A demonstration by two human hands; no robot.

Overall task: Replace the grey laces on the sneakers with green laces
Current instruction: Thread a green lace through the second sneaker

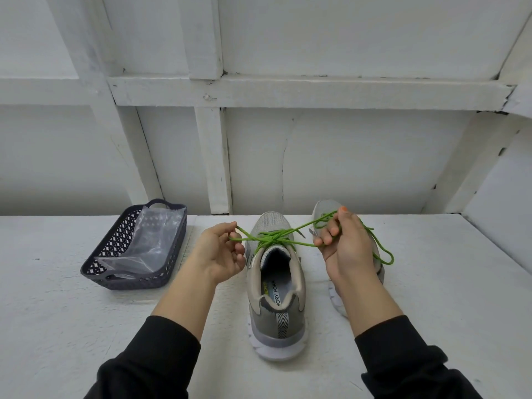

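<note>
A grey sneaker stands in the middle of the white table, heel toward me, with a green lace crossed over its tongue. My left hand pinches the lace's left loop beside the shoe. My right hand grips the right strand, and the rest of that strand trails past it in a loop. A second grey sneaker lies behind my right hand, mostly hidden; only its toe and part of its sole show.
A dark plastic basket holding a clear plastic bag sits on the table to the left. The white table runs up to a white framed wall at the back.
</note>
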